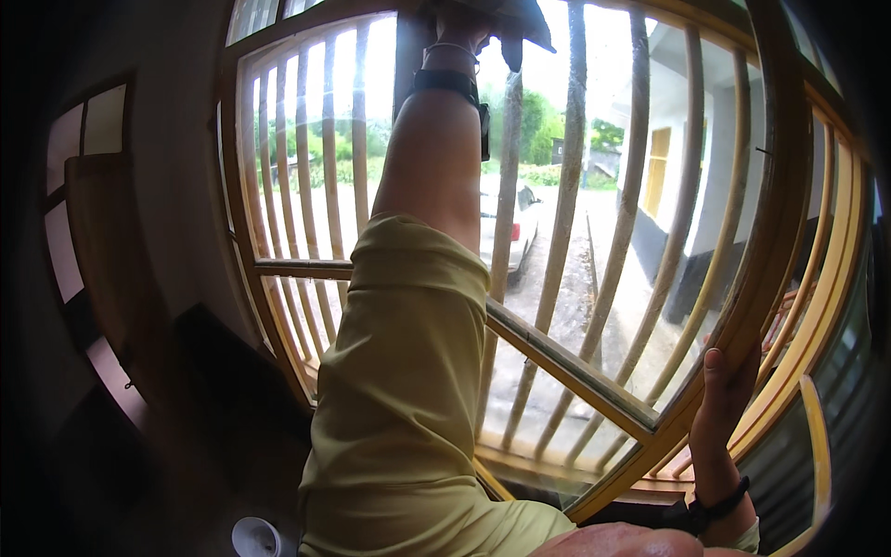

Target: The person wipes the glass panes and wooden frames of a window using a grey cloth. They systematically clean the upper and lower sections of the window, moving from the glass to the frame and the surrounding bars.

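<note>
My left hand [463,29] is raised at the top middle, with a dark cloth [525,24] in it, near the upper window glass. The cloth hides most of the fingers. A black wristwatch [445,83] and a thin bracelet are on that wrist. At the right, my right hand [725,390] holds the side rail of an open wooden window sash [738,327], thumb on the near side; a dark band circles the wrist. The sash has glass panes parted by a wooden crossbar [571,365].
Upright wooden bars [567,174] stand beyond the glass. Outside are a white car [511,223] and a building. Another yellow-framed window part [821,445] is at the lower right. A white bucket or cup [255,537] sits at the bottom left, below a dark wall area.
</note>
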### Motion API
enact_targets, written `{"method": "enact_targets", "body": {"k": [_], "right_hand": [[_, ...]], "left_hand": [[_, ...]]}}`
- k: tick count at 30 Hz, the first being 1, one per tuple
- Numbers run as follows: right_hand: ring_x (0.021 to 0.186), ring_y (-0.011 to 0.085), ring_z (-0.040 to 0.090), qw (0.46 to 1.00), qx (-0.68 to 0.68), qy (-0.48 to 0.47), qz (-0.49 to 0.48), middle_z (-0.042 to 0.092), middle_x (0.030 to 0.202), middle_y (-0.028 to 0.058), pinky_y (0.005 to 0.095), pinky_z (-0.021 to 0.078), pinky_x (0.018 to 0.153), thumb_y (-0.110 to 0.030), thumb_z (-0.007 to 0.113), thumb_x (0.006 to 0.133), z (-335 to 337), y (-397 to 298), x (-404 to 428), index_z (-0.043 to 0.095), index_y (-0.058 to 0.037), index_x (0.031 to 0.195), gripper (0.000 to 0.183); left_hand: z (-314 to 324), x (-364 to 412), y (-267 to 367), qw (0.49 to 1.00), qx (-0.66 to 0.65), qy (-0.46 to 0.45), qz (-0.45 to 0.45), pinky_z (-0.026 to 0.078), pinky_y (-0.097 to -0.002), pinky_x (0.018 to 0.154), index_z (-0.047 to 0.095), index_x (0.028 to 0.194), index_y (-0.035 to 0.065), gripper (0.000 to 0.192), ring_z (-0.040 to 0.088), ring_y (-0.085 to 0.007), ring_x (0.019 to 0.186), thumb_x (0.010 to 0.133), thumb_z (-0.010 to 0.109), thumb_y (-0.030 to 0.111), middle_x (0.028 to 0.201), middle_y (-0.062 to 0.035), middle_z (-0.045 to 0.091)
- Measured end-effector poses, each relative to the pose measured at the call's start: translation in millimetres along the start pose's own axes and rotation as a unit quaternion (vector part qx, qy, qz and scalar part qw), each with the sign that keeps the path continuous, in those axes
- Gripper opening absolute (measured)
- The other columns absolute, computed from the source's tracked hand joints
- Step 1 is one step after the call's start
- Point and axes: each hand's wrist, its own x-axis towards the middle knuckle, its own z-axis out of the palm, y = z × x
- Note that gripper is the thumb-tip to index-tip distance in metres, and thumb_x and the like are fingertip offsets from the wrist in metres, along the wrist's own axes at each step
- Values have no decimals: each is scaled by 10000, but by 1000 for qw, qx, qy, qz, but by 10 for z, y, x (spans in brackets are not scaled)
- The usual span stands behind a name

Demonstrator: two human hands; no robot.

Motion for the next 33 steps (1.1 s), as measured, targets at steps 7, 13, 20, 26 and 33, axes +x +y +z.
{"method": "enact_targets", "body": {"k": [7, 13, 20, 26, 33], "right_hand": [[981, 156, 492, 999, 11, 30, -6, 525, 1054, 71, 286, 364, 906, -222, 562, 874, -17, 47, -21, 383, -16, 1270, 481], [997, 175, 500, 999, -24, 33, 17, 544, 1051, 89, 299, 364, 914, -283, 561, 876, -98, 194, -30, 404, -26, 1253, 482], [1016, 190, 500, 999, -52, 1, -1, 551, 1109, 107, 310, 354, 927, -344, 538, 881, -137, 298, -35, 437, -27, 1230, 482], [1030, 231, 505, 996, -92, -2, 2, 557, 1114, 115, 327, 355, 938, -370, 534, 874, -157, 291, 0, 476, -23, 1194, 475], [1032, 253, 509, 989, -149, 5, -22, 559, 1128, 126, 326, 376, 922, -395, 560, 851, -246, 643, 55, 490, -16, 1171, 501]], "left_hand": [[133, -439, 74, 999, -25, 9, -22, 429, -380, 838, 628, 941, 129, 271, 560, -218, 954, 725, 615, 292, 987, -77, 614], [174, -1101, 256, 998, -45, 31, -42, 419, -369, 858, 619, 960, 122, 286, 549, -213, 974, 738, 604, 302, 1005, -74, 604], [117, -1576, 332, 996, -53, 35, -61, 407, -357, 880, 607, 982, 113, 304, 537, -207, 997, 754, 591, 313, 1026, -70, 593], [-21, -2102, 589, 995, -54, 45, -67, 397, -346, 900, 598, 1002, 105, 320, 526, -202, 1017, 767, 581, 323, 1044, -66, 584], [-661, -3366, 843, 966, -228, -21, 118, 348, -340, 938, 526, 1080, 101, 299, 481, -193, 1034, 832, 520, 269, 1074, -52, 535]]}}
